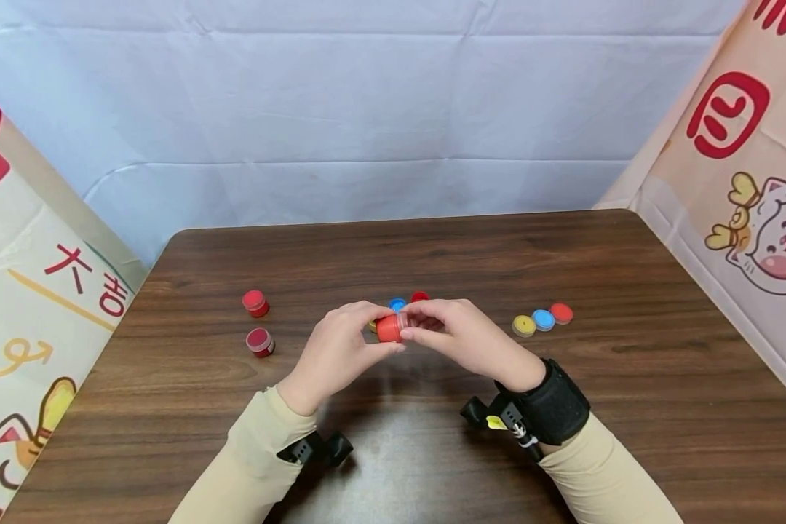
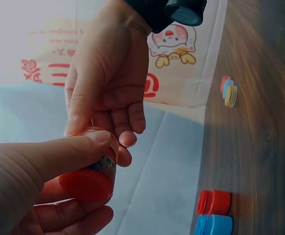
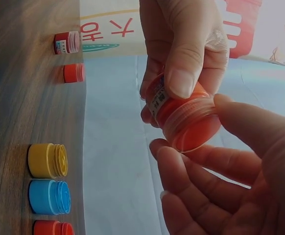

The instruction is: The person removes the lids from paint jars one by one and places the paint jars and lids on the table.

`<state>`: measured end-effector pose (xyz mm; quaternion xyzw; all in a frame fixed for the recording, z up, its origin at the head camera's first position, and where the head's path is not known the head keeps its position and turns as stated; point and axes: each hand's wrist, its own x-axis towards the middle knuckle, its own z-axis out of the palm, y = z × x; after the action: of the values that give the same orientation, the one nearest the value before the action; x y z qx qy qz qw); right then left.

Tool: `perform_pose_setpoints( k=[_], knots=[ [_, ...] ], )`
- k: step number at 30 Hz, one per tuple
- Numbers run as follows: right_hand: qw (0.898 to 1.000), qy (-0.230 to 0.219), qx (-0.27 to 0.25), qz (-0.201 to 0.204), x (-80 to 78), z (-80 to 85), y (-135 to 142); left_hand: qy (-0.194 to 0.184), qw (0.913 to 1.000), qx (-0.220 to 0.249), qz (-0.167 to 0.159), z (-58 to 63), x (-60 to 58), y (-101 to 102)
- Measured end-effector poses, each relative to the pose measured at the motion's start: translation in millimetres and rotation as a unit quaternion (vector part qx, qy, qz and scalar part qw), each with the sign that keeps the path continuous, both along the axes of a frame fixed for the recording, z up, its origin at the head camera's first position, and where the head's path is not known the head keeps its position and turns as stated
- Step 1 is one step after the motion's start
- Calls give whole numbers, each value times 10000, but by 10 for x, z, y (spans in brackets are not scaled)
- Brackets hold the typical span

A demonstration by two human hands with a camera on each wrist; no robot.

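My left hand (image 1: pixel 340 342) grips the body of a small orange-red paint jar (image 1: pixel 388 329), held on its side above the middle of the table. At the jar's right end, my right hand (image 1: pixel 461 336) pinches the rim of its clear screw lid (image 3: pixel 191 128) between thumb and fingers. The lid sits on the jar's mouth. Part of a printed label shows on the jar in the right wrist view. Behind the hands stand a yellow jar (image 3: pixel 42 160), a blue jar (image 3: pixel 43 197) and a red jar (image 3: pixel 47 228), all lidless and in a row.
To the right, a yellow lid (image 1: pixel 523 325), a blue lid (image 1: pixel 544 319) and a red lid (image 1: pixel 561 314) lie in a line on the wooden table (image 1: pixel 629 393). Two lidded jars, one orange-red (image 1: pixel 255 303) and one dark red (image 1: pixel 260 342), stand at the left.
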<state>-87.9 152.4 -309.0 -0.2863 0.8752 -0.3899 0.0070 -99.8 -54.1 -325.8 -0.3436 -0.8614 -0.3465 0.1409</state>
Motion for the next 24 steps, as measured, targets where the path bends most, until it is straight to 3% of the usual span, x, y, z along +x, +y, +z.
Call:
perform_pose_setpoints(
  k=[11,20,24],
  knots=[
    [9996,263,-64,122,7,8,20,-347,9994,17,-14,1,-5,2],
    [9995,-291,-63,-108,20,45,18,-144,9996,241,-13,1,7,33],
    [9997,-218,-70,-103,23,35,3,16,9996,286,-12,6,19,37]
  ],
)
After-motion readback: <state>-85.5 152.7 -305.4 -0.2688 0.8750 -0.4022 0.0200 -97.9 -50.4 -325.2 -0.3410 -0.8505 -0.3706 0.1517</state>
